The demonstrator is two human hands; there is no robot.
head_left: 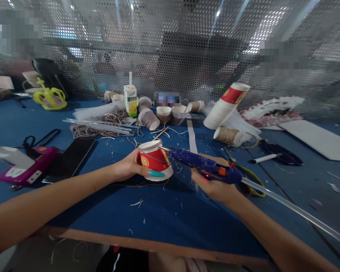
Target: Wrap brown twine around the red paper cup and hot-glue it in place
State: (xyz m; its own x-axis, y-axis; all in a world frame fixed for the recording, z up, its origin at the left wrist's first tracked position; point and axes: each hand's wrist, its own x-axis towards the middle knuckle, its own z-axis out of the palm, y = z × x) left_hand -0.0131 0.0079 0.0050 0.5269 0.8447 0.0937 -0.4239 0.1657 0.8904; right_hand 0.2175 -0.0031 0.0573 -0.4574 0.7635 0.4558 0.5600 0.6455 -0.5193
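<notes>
My left hand (133,166) is wrapped round a red and white paper cup (154,160), tilted and held above the blue table. Cord circles the cup close to its upper end. In my right hand (212,185) is a dark blue glue gun (198,160), gripped at the handle. Its metal nozzle touches or nearly touches the cup's upper right edge; I cannot tell which. A long clear glue stick (297,211) sticks out of the gun's back, and a small red light shows on its side.
Across the table's back lie a heap of grey cord (99,126), clear glue sticks, a juice carton (130,100), several cord-wrapped cups and a leaning paper cup stack (219,113). Scissors (253,181) lie beneath my right hand. A black phone (70,158) is at left, near a purple device (31,166).
</notes>
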